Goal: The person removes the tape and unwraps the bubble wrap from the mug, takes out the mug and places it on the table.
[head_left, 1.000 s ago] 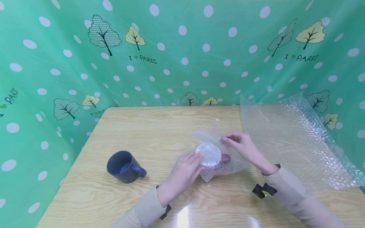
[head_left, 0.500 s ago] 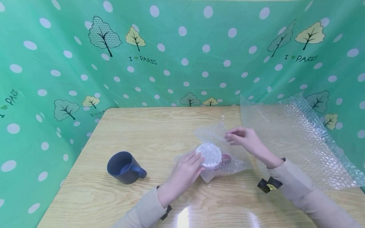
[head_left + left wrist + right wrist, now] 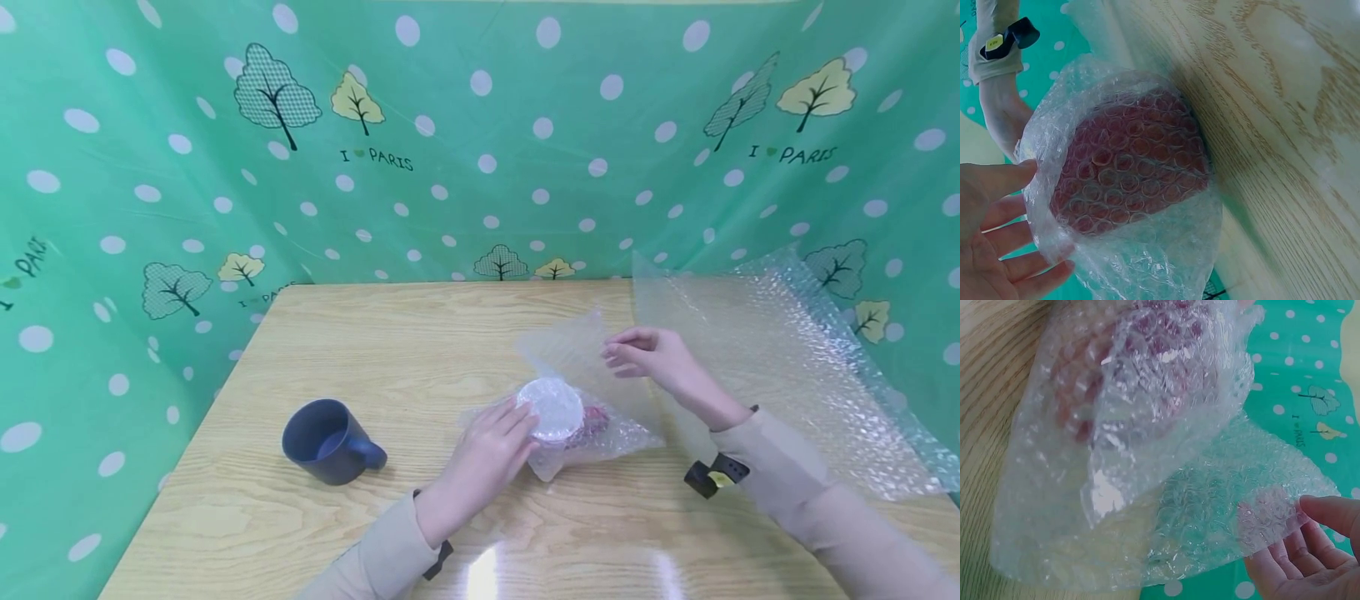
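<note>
A red mug point(image 3: 1138, 159) stands on the table inside bubble wrap point(image 3: 581, 354), its round whitish top point(image 3: 551, 408) facing up in the head view. Over the left side of that top lies my left hand point(image 3: 491, 442); its fairly straight fingers press the wrap. The left wrist view has the thumb and fingers spread against the wrapped end. My right hand point(image 3: 663, 362), up and to the right of the mug, pinches the edge of a raised flap of wrap between thumb and fingers, as the right wrist view shows. The mug's handle side is blurred by the layers.
To the left stands a dark blue mug point(image 3: 330, 442), upright, handle pointing right. A large sheet of bubble wrap point(image 3: 765, 375) covers the right of the wooden table point(image 3: 375, 333) and hangs past its edge. Behind is a green dotted curtain point(image 3: 450, 150).
My right hand has moved up and to the right, away from the mug, and the flap is drawn out with it. The left hand has stayed on the mug's top.
</note>
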`<state>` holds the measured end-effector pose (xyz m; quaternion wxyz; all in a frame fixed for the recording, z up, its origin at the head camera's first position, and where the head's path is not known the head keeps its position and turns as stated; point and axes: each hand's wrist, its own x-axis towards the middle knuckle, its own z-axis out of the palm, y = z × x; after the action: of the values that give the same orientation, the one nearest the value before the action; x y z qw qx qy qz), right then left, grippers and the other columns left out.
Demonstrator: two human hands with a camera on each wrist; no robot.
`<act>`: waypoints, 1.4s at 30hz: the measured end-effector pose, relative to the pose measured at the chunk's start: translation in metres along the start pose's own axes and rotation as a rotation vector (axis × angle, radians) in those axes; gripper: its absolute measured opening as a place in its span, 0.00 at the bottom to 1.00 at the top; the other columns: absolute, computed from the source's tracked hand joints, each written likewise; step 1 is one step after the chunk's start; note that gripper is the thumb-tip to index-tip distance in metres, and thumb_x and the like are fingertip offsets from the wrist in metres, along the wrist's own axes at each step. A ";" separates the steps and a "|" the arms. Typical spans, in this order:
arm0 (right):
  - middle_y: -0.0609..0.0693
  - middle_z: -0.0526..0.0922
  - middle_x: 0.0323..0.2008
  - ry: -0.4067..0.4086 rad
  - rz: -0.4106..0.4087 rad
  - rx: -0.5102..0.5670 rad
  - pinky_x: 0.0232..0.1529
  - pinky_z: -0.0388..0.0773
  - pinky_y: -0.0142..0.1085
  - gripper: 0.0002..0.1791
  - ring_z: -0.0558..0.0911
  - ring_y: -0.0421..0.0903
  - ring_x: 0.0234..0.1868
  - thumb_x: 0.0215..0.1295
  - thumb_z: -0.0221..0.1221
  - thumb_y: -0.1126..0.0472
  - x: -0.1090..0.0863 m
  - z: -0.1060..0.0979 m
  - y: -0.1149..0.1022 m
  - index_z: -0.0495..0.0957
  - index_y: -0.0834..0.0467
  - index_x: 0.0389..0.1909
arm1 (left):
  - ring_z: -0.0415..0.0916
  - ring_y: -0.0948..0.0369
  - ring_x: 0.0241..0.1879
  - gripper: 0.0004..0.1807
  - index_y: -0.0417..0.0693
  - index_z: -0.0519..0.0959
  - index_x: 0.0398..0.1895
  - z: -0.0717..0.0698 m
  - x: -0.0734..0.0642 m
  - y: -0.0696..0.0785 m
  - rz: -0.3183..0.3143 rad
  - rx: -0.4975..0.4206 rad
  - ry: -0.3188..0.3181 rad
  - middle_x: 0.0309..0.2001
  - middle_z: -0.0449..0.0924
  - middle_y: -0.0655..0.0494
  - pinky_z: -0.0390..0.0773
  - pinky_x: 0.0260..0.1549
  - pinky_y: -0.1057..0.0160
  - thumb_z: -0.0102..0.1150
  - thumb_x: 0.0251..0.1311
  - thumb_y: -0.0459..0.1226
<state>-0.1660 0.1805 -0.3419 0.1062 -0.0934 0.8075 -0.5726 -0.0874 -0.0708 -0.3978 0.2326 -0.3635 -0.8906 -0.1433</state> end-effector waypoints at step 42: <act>0.60 0.76 0.43 0.050 0.160 -0.061 0.41 0.78 0.35 0.22 0.78 0.34 0.33 0.64 0.48 0.62 0.020 -0.034 0.027 0.63 0.75 0.51 | 0.73 0.51 0.49 0.15 0.42 0.78 0.42 0.001 0.001 0.001 0.022 0.031 0.022 0.46 0.77 0.47 0.71 0.51 0.56 0.59 0.51 0.40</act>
<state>-0.1955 0.2141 -0.3576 0.1287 -0.0176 0.8319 -0.5395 -0.0875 -0.0698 -0.3980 0.2495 -0.3682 -0.8860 -0.1311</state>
